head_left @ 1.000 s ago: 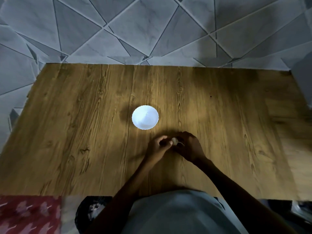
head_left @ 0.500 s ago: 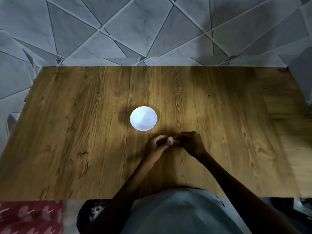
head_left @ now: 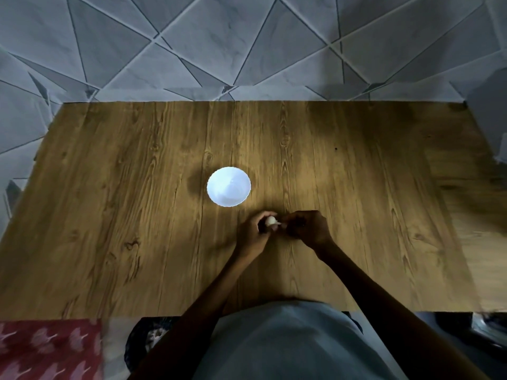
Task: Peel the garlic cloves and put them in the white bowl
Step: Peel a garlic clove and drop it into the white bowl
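Head view looks down on a grey tiled floor (head_left: 192,50), and over it lies a wide wooden tabletop (head_left: 109,215) that fills most of the picture. At the near edge is the person's body in a pale shirt, with both forearms reaching forward to meet at the middle. A red patterned cloth (head_left: 46,349) lies at the lower left, below the tabletop edge. The white bowl (head_left: 219,193) stands alone near the centre, just beyond the hands, probably so that a finished clove has only a short way to go; nothing can be seen inside it. The left hand (head_left: 253,231) has its grip closed around the garlic clove (head_left: 270,221), held just above the wood with the pale end turned out toward the other hand. The right hand (head_left: 307,229) has its fingers curled, and its grip pinches the clove's tip, where a thin light sliver sticks out. I judge this to be the peeling step: one hand steadies, the other pulls the skin.
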Demonstrator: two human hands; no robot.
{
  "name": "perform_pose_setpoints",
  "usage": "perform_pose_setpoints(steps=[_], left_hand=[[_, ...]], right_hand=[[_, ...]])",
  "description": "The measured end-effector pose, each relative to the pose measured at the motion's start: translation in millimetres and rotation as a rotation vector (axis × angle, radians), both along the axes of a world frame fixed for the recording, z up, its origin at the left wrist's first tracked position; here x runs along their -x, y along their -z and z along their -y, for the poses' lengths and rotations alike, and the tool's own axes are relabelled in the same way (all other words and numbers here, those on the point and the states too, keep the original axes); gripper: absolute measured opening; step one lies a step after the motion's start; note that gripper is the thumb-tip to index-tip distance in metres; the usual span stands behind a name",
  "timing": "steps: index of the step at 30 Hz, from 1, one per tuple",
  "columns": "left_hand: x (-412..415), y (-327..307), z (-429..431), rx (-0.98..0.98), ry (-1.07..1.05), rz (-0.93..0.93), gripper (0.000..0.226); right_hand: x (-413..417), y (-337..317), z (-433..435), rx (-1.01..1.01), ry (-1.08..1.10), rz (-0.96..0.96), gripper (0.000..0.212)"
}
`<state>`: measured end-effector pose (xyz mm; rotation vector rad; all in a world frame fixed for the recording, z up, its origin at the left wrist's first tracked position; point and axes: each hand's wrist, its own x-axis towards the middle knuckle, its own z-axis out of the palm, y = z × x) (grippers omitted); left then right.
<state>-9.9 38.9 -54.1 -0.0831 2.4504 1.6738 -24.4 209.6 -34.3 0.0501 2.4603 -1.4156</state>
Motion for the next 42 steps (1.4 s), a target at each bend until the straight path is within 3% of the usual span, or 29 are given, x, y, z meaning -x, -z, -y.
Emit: perform_pose_setpoints(steps=[7, 12, 18, 22, 27, 34, 42], left_hand=[[3, 6, 5, 0.118, 0.081, 0.003, 0.028], [6, 5, 9, 0.147, 0.092, 0.115, 0.037], [12, -2, 15, 0.111, 0.136, 0.138, 0.037], [11, -2, 14, 0.051, 0.070, 0.145, 0.029], [7, 0, 13, -0.024, -0.029, 0.175, 0.034], [2, -8, 13, -0.354, -0.135, 0.290, 0.040], [6, -3, 11, -0.164, -0.138, 0.272, 0.040]], right_hand=[[3, 6, 2, -0.250, -0.171, -0.167, 0.005], [8, 7, 7, -0.278, -0.267, -0.220, 0.019], [19, 6, 3, -0.272, -0.407, -0.297, 0.017], [20, 11, -2, -0.246, -0.376, -0.263, 0.010], [16, 12, -8, -0.222, -0.308, -0.245, 0.008], [11, 16, -6, -0.213, -0.188, -0.233, 0.007], [13, 2, 5, -0.130, -0.223, -0.335, 0.019]])
